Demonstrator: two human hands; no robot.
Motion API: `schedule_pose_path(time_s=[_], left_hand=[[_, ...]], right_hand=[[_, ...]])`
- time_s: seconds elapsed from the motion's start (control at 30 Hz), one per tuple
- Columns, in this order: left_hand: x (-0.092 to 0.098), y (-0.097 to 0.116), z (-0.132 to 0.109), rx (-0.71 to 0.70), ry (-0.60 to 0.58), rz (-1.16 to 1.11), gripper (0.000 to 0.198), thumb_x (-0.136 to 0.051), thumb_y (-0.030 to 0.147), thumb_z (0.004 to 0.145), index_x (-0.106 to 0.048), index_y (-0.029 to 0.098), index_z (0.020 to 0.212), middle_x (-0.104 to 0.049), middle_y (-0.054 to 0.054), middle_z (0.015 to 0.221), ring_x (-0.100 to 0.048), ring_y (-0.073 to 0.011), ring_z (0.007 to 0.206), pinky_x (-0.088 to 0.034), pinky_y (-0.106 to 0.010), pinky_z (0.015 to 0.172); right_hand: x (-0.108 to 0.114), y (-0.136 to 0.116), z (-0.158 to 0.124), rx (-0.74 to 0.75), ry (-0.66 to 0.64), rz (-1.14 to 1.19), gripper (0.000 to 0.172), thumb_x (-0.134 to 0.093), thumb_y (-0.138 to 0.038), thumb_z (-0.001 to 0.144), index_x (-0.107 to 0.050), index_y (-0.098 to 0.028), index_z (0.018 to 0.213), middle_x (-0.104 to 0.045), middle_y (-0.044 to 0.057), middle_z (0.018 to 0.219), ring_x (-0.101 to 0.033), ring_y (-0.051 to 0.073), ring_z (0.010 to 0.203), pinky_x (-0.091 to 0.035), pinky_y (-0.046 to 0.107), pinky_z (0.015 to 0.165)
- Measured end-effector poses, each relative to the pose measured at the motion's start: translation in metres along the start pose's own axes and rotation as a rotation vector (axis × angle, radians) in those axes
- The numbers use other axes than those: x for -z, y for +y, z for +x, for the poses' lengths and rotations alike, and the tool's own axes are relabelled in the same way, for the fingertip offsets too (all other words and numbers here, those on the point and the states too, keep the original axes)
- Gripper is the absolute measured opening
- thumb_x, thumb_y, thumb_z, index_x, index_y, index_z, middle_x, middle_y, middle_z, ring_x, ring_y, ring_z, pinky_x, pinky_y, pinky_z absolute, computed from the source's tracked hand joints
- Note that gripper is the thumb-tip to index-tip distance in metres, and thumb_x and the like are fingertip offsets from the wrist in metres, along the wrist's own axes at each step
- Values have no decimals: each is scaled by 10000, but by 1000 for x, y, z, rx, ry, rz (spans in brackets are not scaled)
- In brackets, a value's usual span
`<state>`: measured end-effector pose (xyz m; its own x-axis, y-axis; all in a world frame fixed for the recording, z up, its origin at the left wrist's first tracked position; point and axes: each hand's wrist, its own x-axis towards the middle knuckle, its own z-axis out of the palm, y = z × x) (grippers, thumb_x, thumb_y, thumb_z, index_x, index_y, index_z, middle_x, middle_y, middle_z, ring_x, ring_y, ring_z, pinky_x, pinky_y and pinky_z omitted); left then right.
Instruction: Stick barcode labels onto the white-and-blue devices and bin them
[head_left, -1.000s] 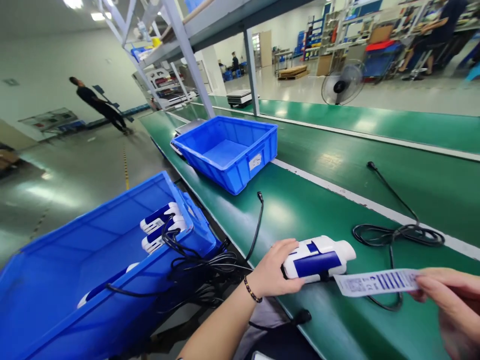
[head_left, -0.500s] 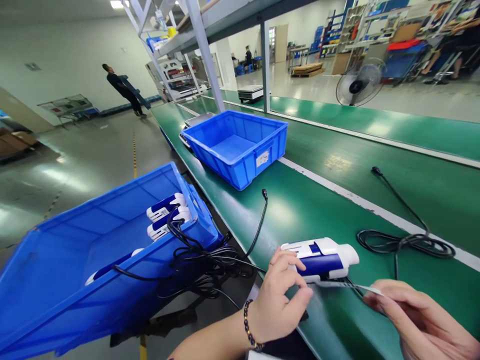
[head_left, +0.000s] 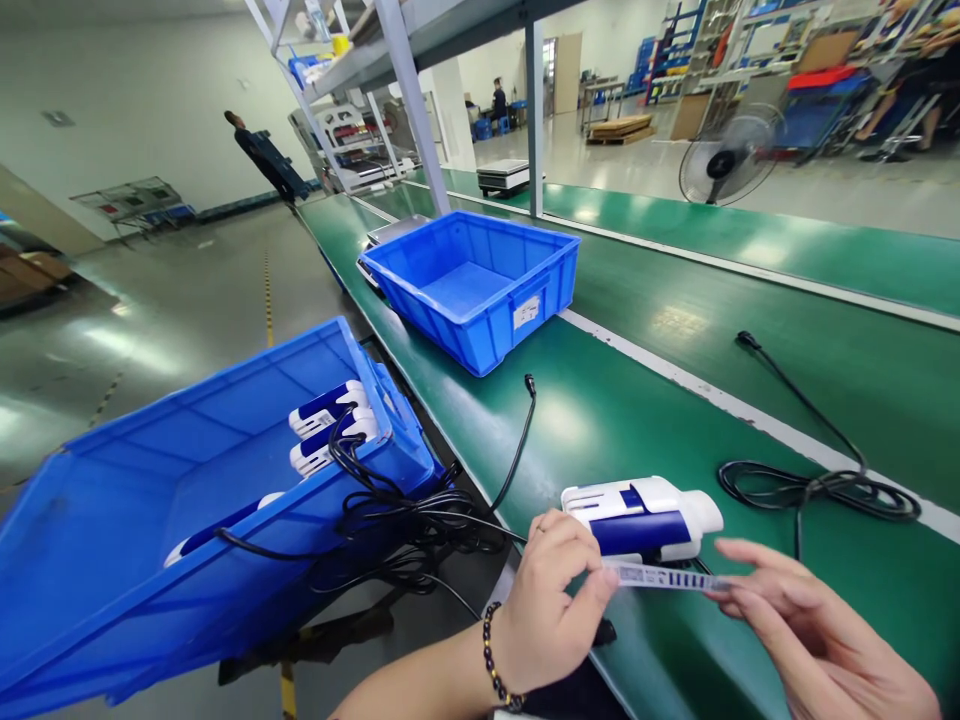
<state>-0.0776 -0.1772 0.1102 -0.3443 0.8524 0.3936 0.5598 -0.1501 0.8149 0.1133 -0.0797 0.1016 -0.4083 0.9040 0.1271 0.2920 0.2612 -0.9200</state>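
Observation:
Between my two hands a narrow printed label strip (head_left: pixel 667 578) is stretched, clear or whitish with dark marks. My left hand (head_left: pixel 551 590), with a beaded bracelet at the wrist, pinches its left end. The right end is pinched between thumb and finger of my right hand (head_left: pixel 810 625). Just behind the strip, a white and dark-blue handheld device (head_left: pixel 641 520) lies on the green belt, its lower edge partly covered by my left fingers and the strip. A black cable shows beside it.
A blue bin (head_left: pixel 472 290) stands on the green conveyor (head_left: pixel 637 420). At left, a larger blue bin (head_left: pixel 180 440) holds several similar devices (head_left: pixel 330 430), with tangled black cables (head_left: pixel 420 515) over its side. A coiled black cable (head_left: pixel 817 490) lies right. A fan (head_left: pixel 724 165) stands beyond.
The strip has turned so its printed face shows, and it is held flatter between both hands. My left fingers have closed onto its end. A distant person has moved slightly.

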Motion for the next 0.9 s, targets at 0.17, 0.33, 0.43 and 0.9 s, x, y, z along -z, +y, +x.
schedule_pose_path(time_s=[0.17,0.33,0.43,0.9], left_hand=[[-4,-5,-1,123,-54,130,230,-412,236,852,-462,171,638,-541,-37,698,-474,-150,718,-381,-280,670],[-8,-9,0,164,-130,254,241,-406,213,832,-383,172,595,-489,-3,597,-435,-109,572,-308,-237,550],[-8,-9,4,180,-141,312,245,-402,198,824,-341,172,588,-473,7,581,-419,-105,565,-289,-238,550],[-8,-9,9,237,-200,368,317,-441,208,791,-266,163,530,-378,28,472,-300,-76,454,-178,-245,475]], right_hand=[[-2,2,19,-5,-49,-287,298,-508,-529,783,-562,-240,835,-626,18,863,-603,142,711,-452,166,501],[-6,-9,36,-88,-81,-405,401,-497,-619,715,-600,-232,743,-634,7,735,-579,128,551,-440,178,458],[-9,-9,39,-88,-81,-424,415,-490,-635,701,-594,-233,710,-628,6,694,-579,132,536,-424,181,426],[-10,16,46,254,-167,-377,219,-501,-390,851,-473,-221,716,-525,17,804,-510,129,727,-387,216,695]])
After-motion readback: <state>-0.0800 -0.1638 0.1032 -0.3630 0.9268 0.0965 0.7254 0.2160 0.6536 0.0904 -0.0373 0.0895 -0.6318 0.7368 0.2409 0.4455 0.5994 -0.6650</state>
